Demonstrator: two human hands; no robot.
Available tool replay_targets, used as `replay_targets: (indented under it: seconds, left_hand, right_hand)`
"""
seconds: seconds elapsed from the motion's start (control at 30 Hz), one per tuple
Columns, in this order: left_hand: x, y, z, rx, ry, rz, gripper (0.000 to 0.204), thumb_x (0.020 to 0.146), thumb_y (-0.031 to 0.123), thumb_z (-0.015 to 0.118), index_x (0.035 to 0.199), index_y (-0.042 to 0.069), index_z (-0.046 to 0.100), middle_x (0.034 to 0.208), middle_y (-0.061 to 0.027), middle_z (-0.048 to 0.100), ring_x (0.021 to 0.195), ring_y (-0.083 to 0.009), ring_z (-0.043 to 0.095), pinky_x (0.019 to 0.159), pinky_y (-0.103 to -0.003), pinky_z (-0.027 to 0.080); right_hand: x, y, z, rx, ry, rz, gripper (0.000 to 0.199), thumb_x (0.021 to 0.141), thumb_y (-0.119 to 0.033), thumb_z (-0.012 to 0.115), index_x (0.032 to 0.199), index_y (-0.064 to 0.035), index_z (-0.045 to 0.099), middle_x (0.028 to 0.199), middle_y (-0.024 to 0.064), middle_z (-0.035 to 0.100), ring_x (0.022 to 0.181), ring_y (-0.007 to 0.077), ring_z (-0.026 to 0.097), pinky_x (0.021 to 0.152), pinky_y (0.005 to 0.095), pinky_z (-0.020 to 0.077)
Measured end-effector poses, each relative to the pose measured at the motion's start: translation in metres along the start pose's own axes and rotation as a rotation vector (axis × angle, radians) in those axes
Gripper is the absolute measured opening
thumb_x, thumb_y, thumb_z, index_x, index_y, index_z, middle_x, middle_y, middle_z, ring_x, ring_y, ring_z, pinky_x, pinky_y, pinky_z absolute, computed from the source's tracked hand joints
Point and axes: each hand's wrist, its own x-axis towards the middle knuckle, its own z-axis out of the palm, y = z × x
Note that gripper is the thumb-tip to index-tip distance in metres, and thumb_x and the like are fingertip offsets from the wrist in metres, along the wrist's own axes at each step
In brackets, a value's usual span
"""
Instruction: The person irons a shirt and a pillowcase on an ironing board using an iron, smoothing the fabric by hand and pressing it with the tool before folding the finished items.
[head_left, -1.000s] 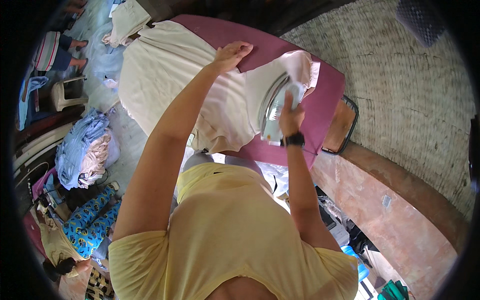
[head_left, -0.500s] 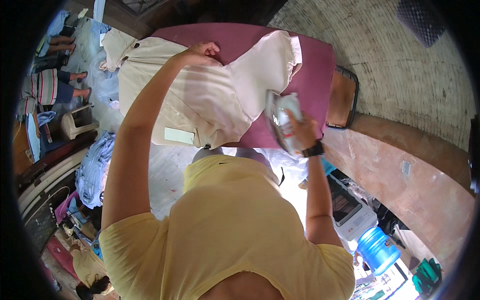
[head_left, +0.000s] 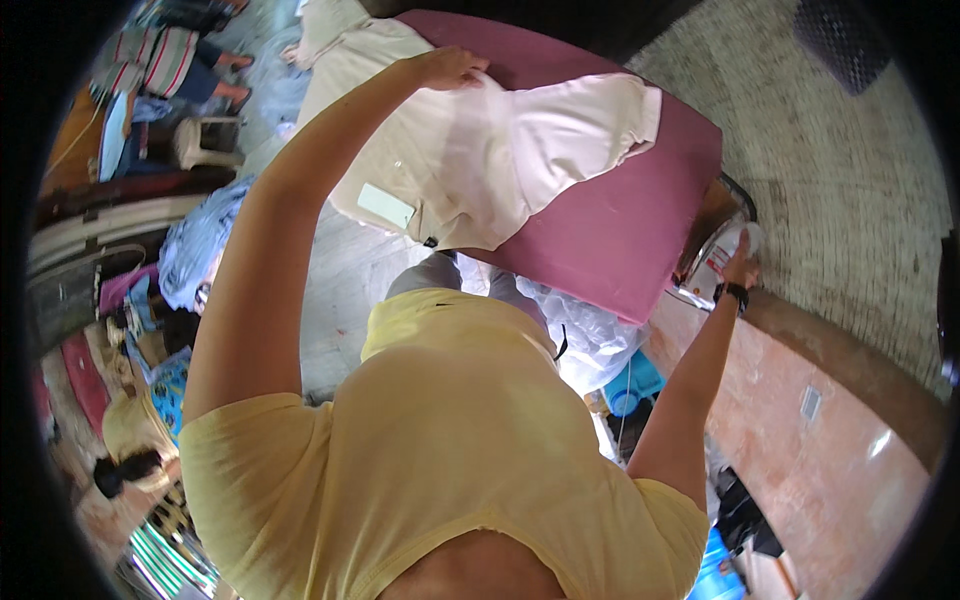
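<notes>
A cream short-sleeved shirt [head_left: 430,150] with a pale rectangular tag [head_left: 386,206] lies spread over the maroon padded ironing board [head_left: 620,225]. My left hand [head_left: 455,68] is at the shirt's far edge, its fingers bent and closed on the fabric. Off the board's right end, my right hand [head_left: 741,270] grips a clothes iron [head_left: 714,258], which is at the metal-framed rest there. My fingers and the board's edge hide part of the iron. One sleeve [head_left: 585,125] stretches to the right across the padding.
A stone-like ledge [head_left: 780,390] curves along the right. Clear plastic [head_left: 585,335] lies below the board. To the left are a pile of blue clothes [head_left: 205,245], a beige stool [head_left: 208,143] and a person in striped clothing [head_left: 150,60]. Another person [head_left: 135,430] is at lower left.
My right hand has carried the iron rightward, from beside the shirt to the rest past the board's end. My left hand has closed on the shirt's far edge. The view has shifted.
</notes>
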Motion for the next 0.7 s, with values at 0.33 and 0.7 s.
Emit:
replay_targets:
  seconds: [0.33, 0.7]
  left_hand:
    - [-0.038, 0.006, -0.046, -0.145, 0.298, 0.106, 0.029, 0.093, 0.033, 0.062, 0.094, 0.005, 0.057, 0.077, -0.0142, 0.060, 0.072, -0.0318, 0.056, 0.067, -0.039, 0.042]
    - [-0.103, -0.036, -0.067, -0.196, 0.549, 0.157, 0.028, 0.097, 0.032, 0.055, 0.097, 0.004, 0.055, 0.084, -0.0189, 0.063, 0.081, -0.0386, 0.061, 0.069, -0.046, 0.045]
  right_hand:
    - [-0.092, 0.004, 0.064, -0.565, 0.808, -0.676, 0.079, 0.076, -0.078, 0.054, 0.096, -0.0014, 0.061, 0.080, 0.0125, 0.058, 0.070, 0.0327, 0.055, 0.067, 0.0510, 0.0471]
    - [-0.446, -0.057, 0.253, 0.388, -0.790, -0.752, 0.027, 0.078, -0.023, 0.077, 0.087, -0.0035, 0.060, 0.088, 0.0111, 0.063, 0.078, 0.0292, 0.063, 0.071, 0.0362, 0.0525]
